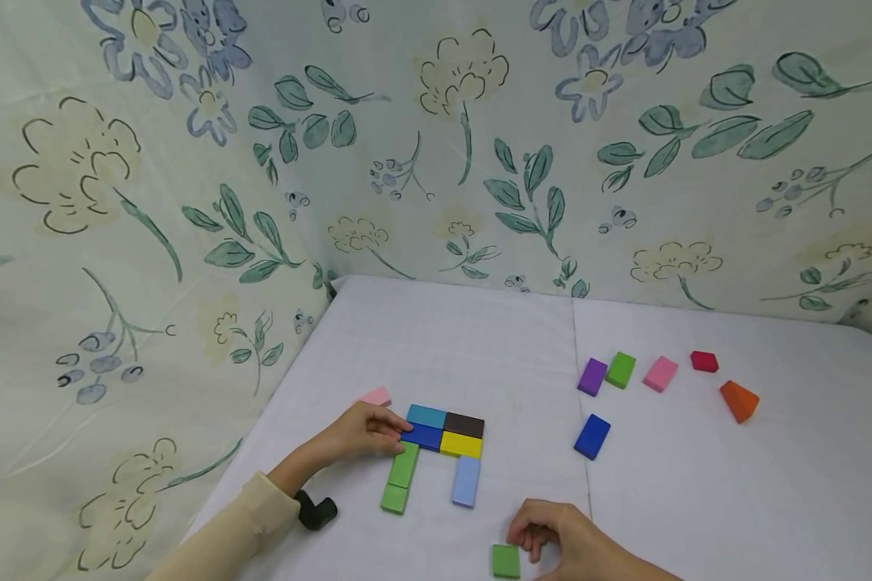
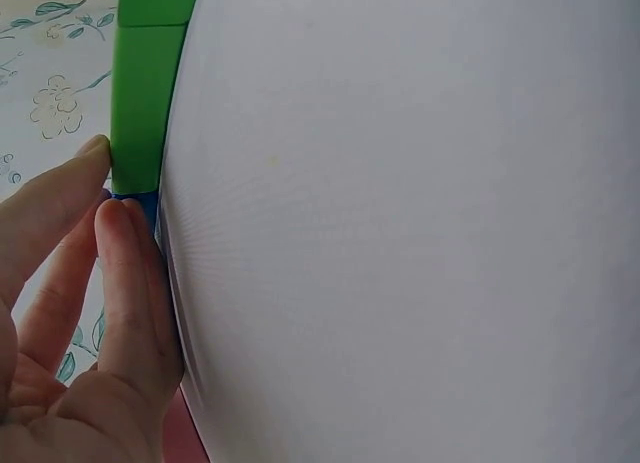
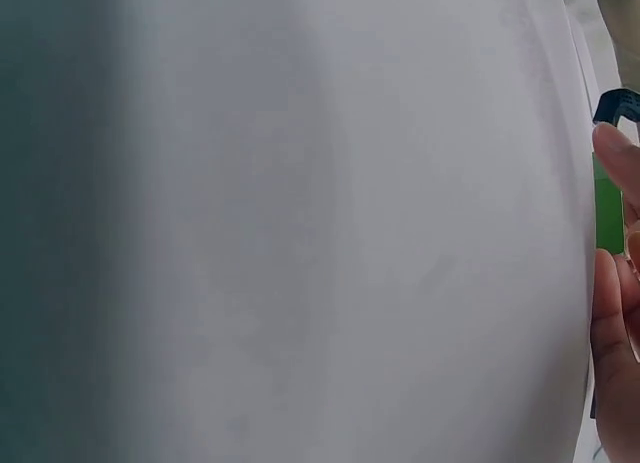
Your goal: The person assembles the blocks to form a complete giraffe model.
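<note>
Block assembly (image 1: 458, 444) on desk (image 1: 698, 500), nearer left edge; six loose blocks (image 1: 660, 374) right of it, most toward back right corner; single block (image 1: 505, 562) front-right of assembly

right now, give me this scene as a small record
left hand: at dark blue block
right hand: beside small green block, grip unclear
top row: teal block, brown block
next row: dark blue block, yellow block
below: green pair left, light blue block right
loose right: purple block, far green block, pink block, red block, orange block, separate blue block
left side: pale pink block, black object
</note>
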Demonstrator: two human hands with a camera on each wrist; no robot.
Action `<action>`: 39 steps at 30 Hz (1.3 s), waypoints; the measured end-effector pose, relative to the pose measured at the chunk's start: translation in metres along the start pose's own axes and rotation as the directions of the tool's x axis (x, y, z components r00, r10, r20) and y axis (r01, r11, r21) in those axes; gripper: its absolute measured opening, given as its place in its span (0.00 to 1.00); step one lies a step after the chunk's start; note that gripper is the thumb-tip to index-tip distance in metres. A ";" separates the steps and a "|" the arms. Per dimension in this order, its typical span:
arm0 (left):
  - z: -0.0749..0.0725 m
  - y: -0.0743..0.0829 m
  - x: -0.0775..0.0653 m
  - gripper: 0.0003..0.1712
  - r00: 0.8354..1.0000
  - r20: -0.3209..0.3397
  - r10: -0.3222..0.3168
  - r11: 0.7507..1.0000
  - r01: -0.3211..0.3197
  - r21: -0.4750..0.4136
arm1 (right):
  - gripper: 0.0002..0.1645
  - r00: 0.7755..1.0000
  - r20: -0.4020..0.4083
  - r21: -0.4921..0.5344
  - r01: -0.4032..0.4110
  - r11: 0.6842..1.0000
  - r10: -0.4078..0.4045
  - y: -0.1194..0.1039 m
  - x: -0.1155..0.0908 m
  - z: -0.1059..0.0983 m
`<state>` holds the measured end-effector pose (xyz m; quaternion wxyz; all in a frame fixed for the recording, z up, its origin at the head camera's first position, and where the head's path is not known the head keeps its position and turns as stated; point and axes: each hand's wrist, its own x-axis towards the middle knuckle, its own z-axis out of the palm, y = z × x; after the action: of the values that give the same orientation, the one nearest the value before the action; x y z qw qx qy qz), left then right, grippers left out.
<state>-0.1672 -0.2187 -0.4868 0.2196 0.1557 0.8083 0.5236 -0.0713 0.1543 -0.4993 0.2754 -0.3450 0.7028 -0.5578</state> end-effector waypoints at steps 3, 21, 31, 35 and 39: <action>0.000 0.001 -0.001 0.16 1.000 -0.001 0.000 1.000 0.000 0.003 | 0.20 1.000 0.001 -0.020 0.012 1.000 -0.012 0.000 0.001 0.002; 0.000 0.000 0.000 0.16 1.000 -0.003 0.011 1.000 -0.010 0.025 | 0.18 1.000 -0.021 -0.075 -0.003 0.997 0.001 -0.004 0.002 0.004; 0.000 0.001 0.000 0.16 1.000 0.001 0.014 0.999 -0.014 0.032 | 0.16 0.999 -0.040 -0.100 -0.014 0.995 0.010 -0.006 0.003 0.005; 0.000 0.002 -0.001 0.16 1.000 0.005 0.016 0.999 -0.016 0.034 | 0.16 0.999 -0.042 -0.106 -0.010 0.994 0.005 -0.005 0.003 0.005; -0.001 0.002 -0.002 0.16 1.000 0.005 0.019 0.999 -0.019 0.033 | 0.17 0.999 -0.048 -0.116 -0.013 0.993 0.008 -0.005 0.004 0.006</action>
<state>-0.1661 -0.2194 -0.4840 0.2140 0.1683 0.8147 0.5121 -0.0679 0.1470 -0.4961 0.2410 -0.3432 0.7422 -0.5227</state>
